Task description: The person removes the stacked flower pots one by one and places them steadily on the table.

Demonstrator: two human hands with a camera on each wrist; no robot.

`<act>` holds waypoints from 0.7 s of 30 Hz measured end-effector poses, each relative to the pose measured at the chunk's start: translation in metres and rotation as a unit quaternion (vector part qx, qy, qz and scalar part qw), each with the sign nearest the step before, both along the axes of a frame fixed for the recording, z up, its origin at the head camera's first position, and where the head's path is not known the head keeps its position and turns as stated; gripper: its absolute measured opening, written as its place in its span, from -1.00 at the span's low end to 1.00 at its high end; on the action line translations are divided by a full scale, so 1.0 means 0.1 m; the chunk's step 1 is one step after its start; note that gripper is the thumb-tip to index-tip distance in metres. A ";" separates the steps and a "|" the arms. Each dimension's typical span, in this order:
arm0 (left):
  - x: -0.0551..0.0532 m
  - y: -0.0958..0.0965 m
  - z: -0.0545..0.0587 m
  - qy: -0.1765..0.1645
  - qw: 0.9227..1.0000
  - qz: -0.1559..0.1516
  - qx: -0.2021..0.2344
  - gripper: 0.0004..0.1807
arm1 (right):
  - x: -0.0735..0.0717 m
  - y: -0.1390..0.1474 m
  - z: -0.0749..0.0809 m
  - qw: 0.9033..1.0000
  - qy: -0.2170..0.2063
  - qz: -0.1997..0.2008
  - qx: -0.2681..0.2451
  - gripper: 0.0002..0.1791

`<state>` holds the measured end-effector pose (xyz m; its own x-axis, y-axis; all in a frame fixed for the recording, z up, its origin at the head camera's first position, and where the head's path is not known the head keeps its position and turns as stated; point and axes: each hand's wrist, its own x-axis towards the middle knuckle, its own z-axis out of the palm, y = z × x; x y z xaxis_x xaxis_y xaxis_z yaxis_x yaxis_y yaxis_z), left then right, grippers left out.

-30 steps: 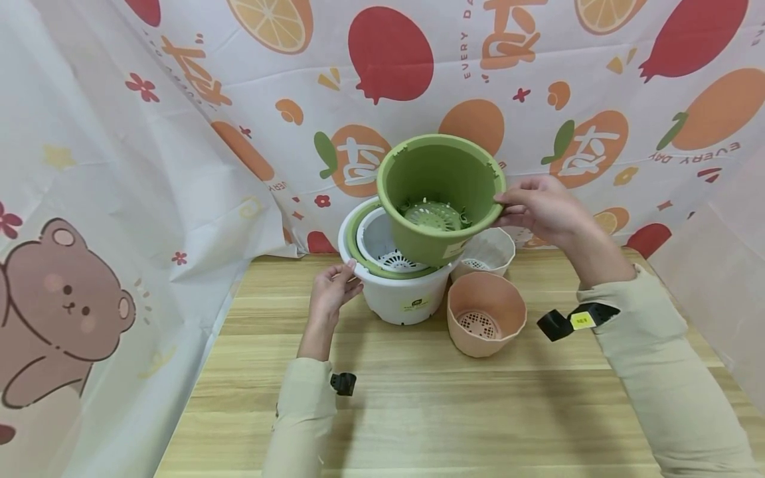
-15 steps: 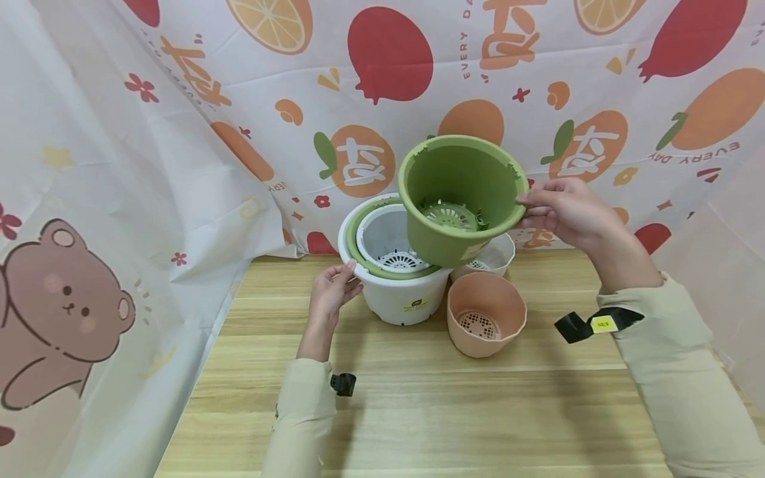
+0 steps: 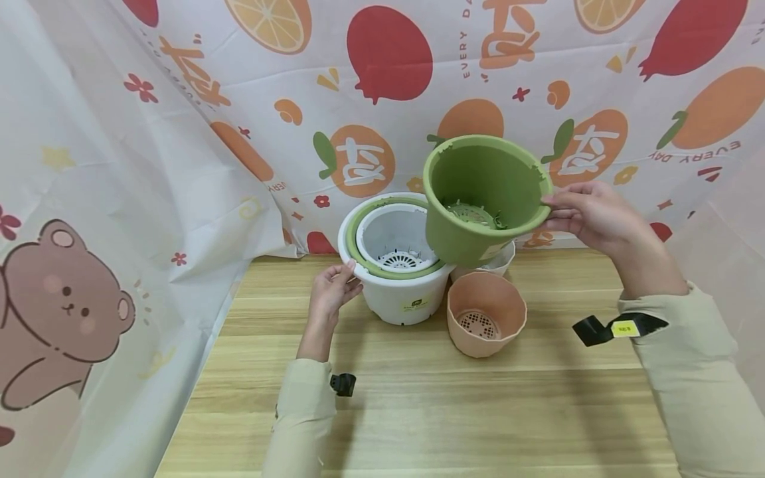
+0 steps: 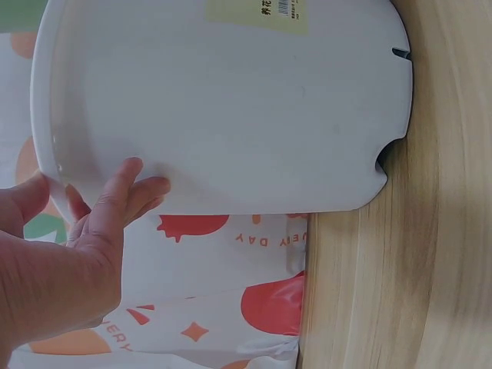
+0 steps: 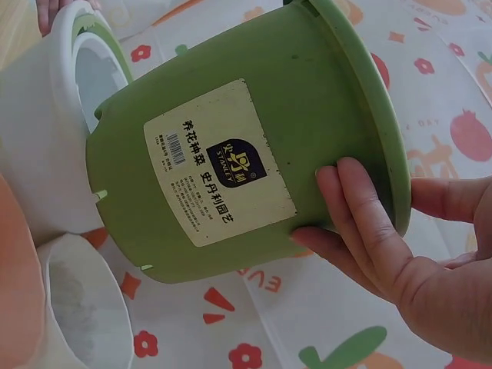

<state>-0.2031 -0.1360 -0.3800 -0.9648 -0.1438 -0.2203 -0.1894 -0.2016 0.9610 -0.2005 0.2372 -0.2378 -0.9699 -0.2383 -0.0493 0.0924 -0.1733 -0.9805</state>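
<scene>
Pinches the green pot (image 3: 478, 232) at its right rim with the right hand (image 3: 592, 216), tilted and aloft over the table (image 3: 466, 411). Pinches the left rim of the white pot (image 3: 406, 299), upright on the table, with the left hand (image 3: 331, 292). Has an inner green pot (image 3: 391, 273) and inner white pot (image 3: 394, 232) nested there, with the peach pot (image 3: 487, 302) just beside.

Wooden table (image 3: 418, 405), fruit-print cloth (image 3: 478, 76) behind, bear-print sheet (image 3: 149, 279) alongside.
</scene>
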 end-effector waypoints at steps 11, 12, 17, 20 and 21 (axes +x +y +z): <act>0.00 0.00 -0.01 0.002 1.000 -0.004 -0.003 -0.82 | 0.02 0.23 -0.05 0.999 0.007 0.005 -0.034 -0.88; 0.00 0.00 -0.01 0.002 1.000 -0.004 -0.004 -0.82 | 0.02 0.25 -0.05 0.999 0.007 0.003 -0.036 -0.88; 0.00 0.00 0.00 0.000 1.000 -0.001 -0.003 -0.83 | 0.03 0.34 -0.07 0.999 0.006 -0.013 -0.038 -0.89; 0.00 0.00 -0.01 0.001 1.000 0.000 0.000 -0.83 | 0.03 0.42 -0.09 0.999 0.002 -0.019 -0.041 -0.88; 0.00 0.00 -0.01 0.001 1.000 0.000 0.001 -0.82 | 0.02 0.45 -0.10 0.999 0.001 -0.021 -0.043 -0.87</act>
